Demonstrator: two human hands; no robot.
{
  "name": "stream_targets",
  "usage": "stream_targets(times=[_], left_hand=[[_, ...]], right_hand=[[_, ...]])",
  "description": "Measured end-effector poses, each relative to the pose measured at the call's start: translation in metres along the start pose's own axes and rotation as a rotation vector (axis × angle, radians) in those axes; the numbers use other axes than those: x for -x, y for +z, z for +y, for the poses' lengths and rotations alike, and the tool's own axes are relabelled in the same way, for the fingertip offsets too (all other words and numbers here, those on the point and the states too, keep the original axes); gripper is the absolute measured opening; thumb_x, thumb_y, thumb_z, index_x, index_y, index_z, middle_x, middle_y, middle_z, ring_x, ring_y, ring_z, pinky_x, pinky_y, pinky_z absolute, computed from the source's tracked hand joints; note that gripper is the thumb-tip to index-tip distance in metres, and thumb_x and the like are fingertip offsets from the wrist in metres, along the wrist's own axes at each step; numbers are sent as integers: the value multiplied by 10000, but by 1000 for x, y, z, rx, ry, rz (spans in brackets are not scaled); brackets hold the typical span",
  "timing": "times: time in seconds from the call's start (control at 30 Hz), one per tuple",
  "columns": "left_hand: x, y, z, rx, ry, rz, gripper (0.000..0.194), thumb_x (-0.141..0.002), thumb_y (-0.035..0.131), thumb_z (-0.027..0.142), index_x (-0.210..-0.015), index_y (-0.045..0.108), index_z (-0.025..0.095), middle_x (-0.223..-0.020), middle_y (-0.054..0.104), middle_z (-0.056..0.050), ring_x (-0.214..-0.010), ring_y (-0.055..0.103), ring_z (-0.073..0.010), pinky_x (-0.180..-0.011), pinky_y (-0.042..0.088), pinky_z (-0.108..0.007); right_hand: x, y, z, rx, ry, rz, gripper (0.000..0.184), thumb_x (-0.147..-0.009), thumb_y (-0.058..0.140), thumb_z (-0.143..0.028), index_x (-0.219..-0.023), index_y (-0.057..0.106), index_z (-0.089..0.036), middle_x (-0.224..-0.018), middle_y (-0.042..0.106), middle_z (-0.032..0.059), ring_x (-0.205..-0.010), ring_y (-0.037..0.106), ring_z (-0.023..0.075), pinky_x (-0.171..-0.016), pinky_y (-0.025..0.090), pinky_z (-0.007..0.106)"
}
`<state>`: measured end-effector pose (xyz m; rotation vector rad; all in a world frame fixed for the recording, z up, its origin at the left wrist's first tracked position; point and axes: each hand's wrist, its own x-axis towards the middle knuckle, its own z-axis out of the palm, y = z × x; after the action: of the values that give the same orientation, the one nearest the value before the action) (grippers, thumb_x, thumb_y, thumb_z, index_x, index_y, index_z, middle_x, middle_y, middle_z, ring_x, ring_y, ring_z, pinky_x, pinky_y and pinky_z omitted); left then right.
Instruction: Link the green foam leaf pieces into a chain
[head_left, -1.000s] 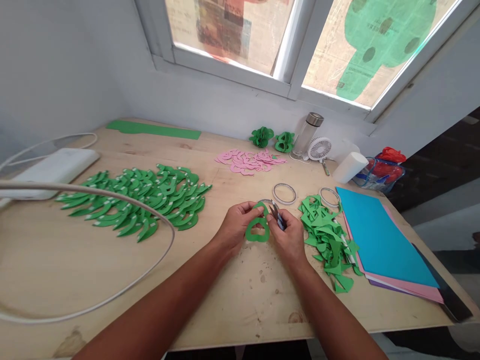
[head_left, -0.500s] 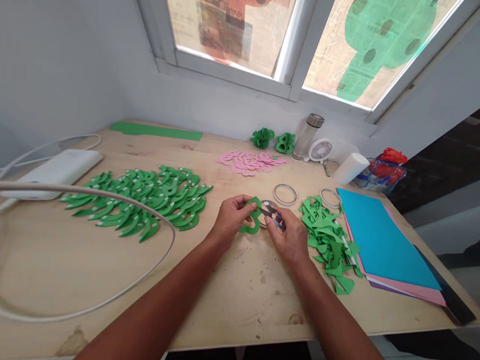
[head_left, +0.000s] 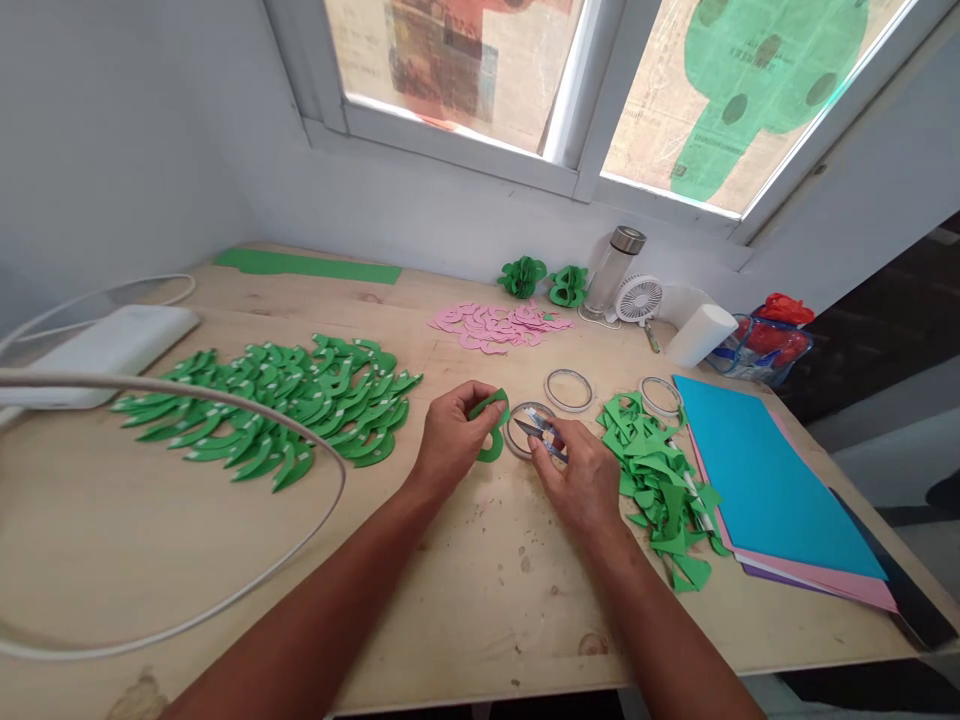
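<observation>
Head view: the left hand (head_left: 456, 432) pinches the green paper (head_left: 493, 453) above the surface (head_left: 480, 600); the right hand (head_left: 581, 472) holds the snips (head_left: 538, 435), near but apart. Good handling needs a firm pinch, with the left hand clear of the tips.

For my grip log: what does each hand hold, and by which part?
Left hand: green paper cutout, by its upper part. Right hand: scissors, by the handles.

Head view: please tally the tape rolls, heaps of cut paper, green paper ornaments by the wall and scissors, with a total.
Tape rolls: 3
Heaps of cut paper: 3
Green paper ornaments: 2
Scissors: 1
Total: 9
</observation>
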<state>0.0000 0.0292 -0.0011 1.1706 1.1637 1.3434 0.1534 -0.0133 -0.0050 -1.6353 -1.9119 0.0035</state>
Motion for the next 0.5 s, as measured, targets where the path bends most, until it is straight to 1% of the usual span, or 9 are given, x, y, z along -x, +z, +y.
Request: stream_targets(times=[0.07,0.1,0.23,0.3,0.4,0.5], left_hand=[[-1,0,4,47,-31,-5,159,-595,721,288,-645,633,166,-623,587,5,-526,482,-108,-439,350,-200],[-1,0,5,54,-40,-27,163,-586,729,286,-656,645,166,-627,595,1,-532,487,-111,-446,353,-202],[0,0,5,-3,-19,-171,184,-608,720,280,-756,707,172,-664,636,-14,-556,502,-121,-493,370,-220],[1,0,3,-77,26,-201,169,-633,700,275,-772,719,180,-642,626,-8,-550,491,-122,-506,370,-225],[0,-1,1,-213,154,-187,134,-655,677,251,-770,721,197,-603,582,7,-566,486,-127,-547,370,-229],[-1,-2,-3,-327,269,-196,124,-683,646,230,-784,713,204,-639,589,1,-610,503,-136,-583,365,-234]], right_hand=[[0,0,1,23,-3,-5,263,-817,518,-335,-1012,629,-197,-808,662,48,-714,596,165,-628,388,249],[0,0,1,37,-7,-9,264,-818,518,-337,-1012,629,-197,-813,662,50,-715,597,166,-624,386,249],[0,0,2,100,-34,-10,278,-824,511,-352,-1023,628,-196,-779,657,55,-716,596,175,-610,371,252],[0,0,1,130,-46,-9,284,-825,511,-358,-1030,624,-197,-773,655,56,-715,594,181,-604,363,257],[1,-1,0,168,-55,-22,281,-824,514,-360,-1029,618,-198,-780,655,58,-720,592,191,-595,351,263],[1,-2,-1,178,-63,-31,274,-826,511,-361,-1015,615,-192,-784,657,66,-731,592,197,-590,344,263]])
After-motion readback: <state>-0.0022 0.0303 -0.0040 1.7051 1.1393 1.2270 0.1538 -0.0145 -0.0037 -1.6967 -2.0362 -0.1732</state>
